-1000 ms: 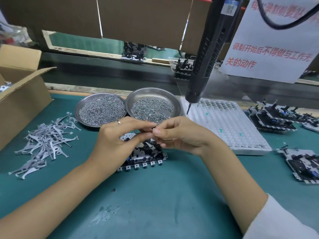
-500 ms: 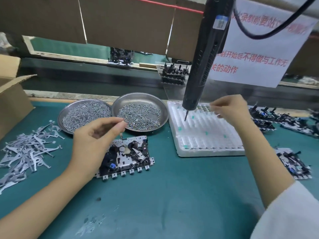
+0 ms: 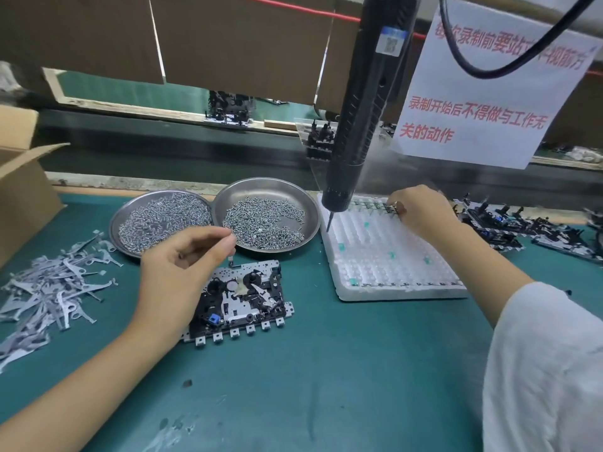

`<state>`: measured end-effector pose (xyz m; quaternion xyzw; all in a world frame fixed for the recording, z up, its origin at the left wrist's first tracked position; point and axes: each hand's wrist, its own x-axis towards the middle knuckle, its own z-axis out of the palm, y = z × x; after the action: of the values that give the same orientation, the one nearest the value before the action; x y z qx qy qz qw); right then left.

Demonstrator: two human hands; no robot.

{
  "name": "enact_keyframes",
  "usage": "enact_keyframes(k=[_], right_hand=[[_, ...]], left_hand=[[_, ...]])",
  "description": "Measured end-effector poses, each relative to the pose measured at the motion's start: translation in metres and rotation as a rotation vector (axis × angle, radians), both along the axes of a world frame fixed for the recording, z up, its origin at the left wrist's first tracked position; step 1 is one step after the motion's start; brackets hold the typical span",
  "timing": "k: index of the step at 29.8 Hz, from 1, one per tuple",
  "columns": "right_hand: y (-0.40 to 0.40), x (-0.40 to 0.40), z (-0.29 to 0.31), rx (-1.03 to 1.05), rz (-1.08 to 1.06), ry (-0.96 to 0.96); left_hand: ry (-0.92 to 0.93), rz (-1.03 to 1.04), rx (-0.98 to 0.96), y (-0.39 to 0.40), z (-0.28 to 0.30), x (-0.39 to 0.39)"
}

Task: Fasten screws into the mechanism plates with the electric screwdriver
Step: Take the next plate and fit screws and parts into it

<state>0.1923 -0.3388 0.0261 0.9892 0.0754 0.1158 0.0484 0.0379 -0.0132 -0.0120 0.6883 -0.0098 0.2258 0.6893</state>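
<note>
A: Nearest, mechanism plate [image 3: 243, 296] flat on the green surface [image 3: 293, 386]. Left hand [image 3: 182, 259] just over its far edge, pinching a small metal piece [image 3: 231, 258].

B: Looked like parts-seating, no driving yet. Right hand [image 3: 421, 212] curled at the white tray [image 3: 385, 262], far row; grasp itself too hidden to tell.

A: Next probably called for a screw from the right dish [image 3: 266, 218]. Left dish [image 3: 161, 220] heaped too.

B: Electric screwdriver [image 3: 362, 125] hanging untouched above.
</note>
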Motion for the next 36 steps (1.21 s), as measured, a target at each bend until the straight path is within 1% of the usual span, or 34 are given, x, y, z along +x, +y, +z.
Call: enact_keyframes(k=[8,12,14,18,21,25,28,31,33,34,36], right_hand=[[-0.002,0.001,0.002,-0.053,0.015,0.004],[-0.003,0.002,0.005,0.001,0.074,-0.031],[-0.002,0.003,0.006,0.016,0.083,-0.005],[-0.003,0.003,0.005,-0.007,0.012,0.084],[0.0,0.003,0.005,-0.029,0.016,0.057],[0.003,0.001,0.005,-0.107,0.031,0.01],[0.0,-0.002,0.004,-0.136,0.089,-0.007],[-0.005,-0.004,0.001,-0.12,0.146,-0.024],[-0.006,-0.005,0.001,-0.094,0.141,-0.018],[-0.006,-0.007,0.002,-0.063,0.12,-0.023],[-0.007,-0.015,0.005,0.079,0.048,-0.055]], left_hand=[[0.029,-0.006,-0.028,0.0,0.0,0.0],[0.038,-0.024,-0.023,0.0,-0.002,0.0],[0.036,-0.026,-0.003,0.0,-0.003,0.0],[0.046,-0.031,-0.004,-0.001,-0.003,0.0],[0.047,-0.024,0.004,-0.001,-0.002,-0.001],[0.037,-0.025,0.016,-0.001,-0.001,-0.002],[0.034,-0.026,0.019,-0.002,-0.001,-0.003],[0.028,-0.038,0.024,-0.003,-0.001,-0.003],[0.025,-0.045,0.03,-0.003,-0.001,-0.004],[0.023,-0.046,0.028,-0.003,-0.001,-0.004],[0.023,-0.049,0.027,-0.002,-0.001,-0.004]])
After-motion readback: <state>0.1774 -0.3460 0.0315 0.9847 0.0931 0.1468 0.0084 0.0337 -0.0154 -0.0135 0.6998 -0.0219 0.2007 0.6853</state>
